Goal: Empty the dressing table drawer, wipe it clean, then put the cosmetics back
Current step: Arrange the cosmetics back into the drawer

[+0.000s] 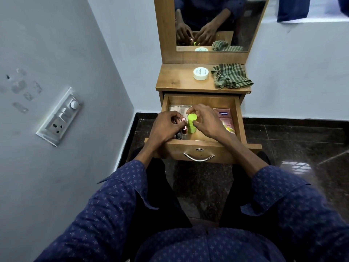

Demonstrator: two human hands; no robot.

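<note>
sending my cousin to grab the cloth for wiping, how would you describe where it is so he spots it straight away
Find the wooden dressing table with the mirror; the cloth lies crumpled on its top, at the right end, above the open drawer. Its only neighbour there is a round white jar, while the cloth is soft, with green and dark stripes.

Wood-grain drawer (238, 118), shiny metal handle (198, 157), striped cloth (231, 75), glossy floor (283, 148).
</note>
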